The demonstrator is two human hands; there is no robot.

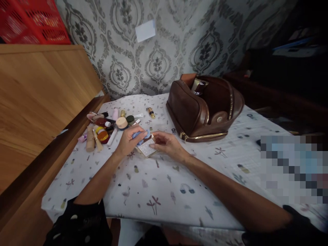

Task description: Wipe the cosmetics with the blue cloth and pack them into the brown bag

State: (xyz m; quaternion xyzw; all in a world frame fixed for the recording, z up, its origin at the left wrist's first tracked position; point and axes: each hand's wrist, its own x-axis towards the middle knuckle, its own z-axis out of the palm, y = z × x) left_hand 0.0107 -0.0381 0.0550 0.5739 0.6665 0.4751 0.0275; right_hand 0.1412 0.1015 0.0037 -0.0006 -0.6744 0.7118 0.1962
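Observation:
In the middle of the head view, my left hand (131,138) is closed round a crumpled light-blue cloth (137,136). The cloth rests against the upper edge of a small rectangular case (147,148) with a glittering silver face and a gold rim. Fingers and thumb of my right hand (167,145) grip this case at its right side. Just beyond my left hand lies a cluster of cosmetics, with a beige-lidded jar (121,123), a white tube (112,137) and an amber jar (103,135). Whether the case is unfastened I cannot make out.
A brown leather bag (191,112) stands unzipped at the back right, with a few items inside. Between it and the cosmetics lies a small gold-and-black bottle (150,112). Wooden furniture (43,102) borders the left side, a red basket (33,22) above it. A patterned cloth (159,191) covers the table.

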